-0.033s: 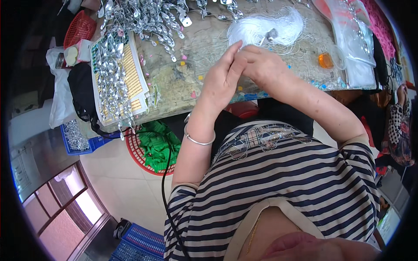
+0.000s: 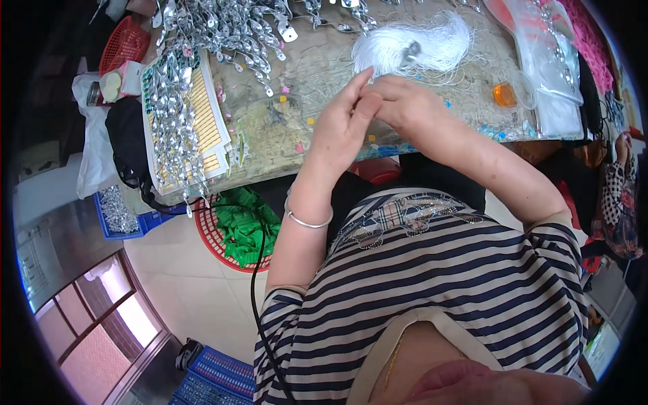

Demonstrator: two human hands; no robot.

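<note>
My left hand (image 2: 337, 128) and my right hand (image 2: 413, 108) meet above the front of the worktable. The left thumb presses toward the right fingertips, while the left index finger points up and away. Both hands are closed at the fingertips; whatever lies between them is hidden or too small to name. Just beyond my right hand lies a loose hank of white thread (image 2: 439, 44). A small blurred grey piece (image 2: 411, 50) shows against it; whether it touches the thread I cannot tell.
Strings of clear, silvery beads (image 2: 223, 34) cover the far left, some over yellow-lined cards (image 2: 210, 121). An orange block (image 2: 504, 94) and plastic bags (image 2: 557, 74) are to the right. Below the table edge stands a red basket with green material (image 2: 246, 233). A black cable (image 2: 255, 290) hangs nearby.
The small grey piece sits slightly further left and nearer the hank's middle. My right fingers have shifted a little; my left hand is almost still.
</note>
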